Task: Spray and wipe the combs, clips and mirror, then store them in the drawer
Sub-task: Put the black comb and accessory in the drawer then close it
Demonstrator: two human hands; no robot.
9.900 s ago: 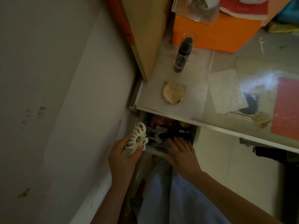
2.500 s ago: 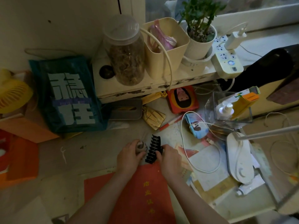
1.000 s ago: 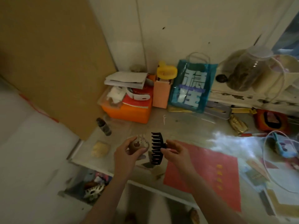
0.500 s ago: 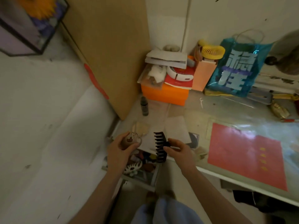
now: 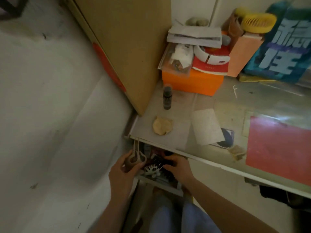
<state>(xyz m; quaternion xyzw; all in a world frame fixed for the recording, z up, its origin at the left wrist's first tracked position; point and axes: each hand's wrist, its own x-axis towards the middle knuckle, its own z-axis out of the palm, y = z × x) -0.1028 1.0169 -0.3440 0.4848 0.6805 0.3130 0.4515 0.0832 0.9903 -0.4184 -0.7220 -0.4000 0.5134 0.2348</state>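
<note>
dim, blurry lower centre: the open drawer (image 5: 161, 181) sits half hidden under the desk edge (image 5: 210, 163), contents a dark jumble. right hand (image 5: 178, 167) fingers curl round a black clip (image 5: 159, 163) inside the drawer, beside a white clip (image 5: 151, 169). left hand (image 5: 123, 170) grips a small brown clip (image 5: 136, 159) at the drawer's left edge, near the wall. spray bottle (image 5: 167, 98) and cloth (image 5: 162, 125) sit above on the desk.

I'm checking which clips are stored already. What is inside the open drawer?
A white claw clip lies in the drawer among dark, jumbled items. The right hand covers the rest, including whatever it holds.
</note>
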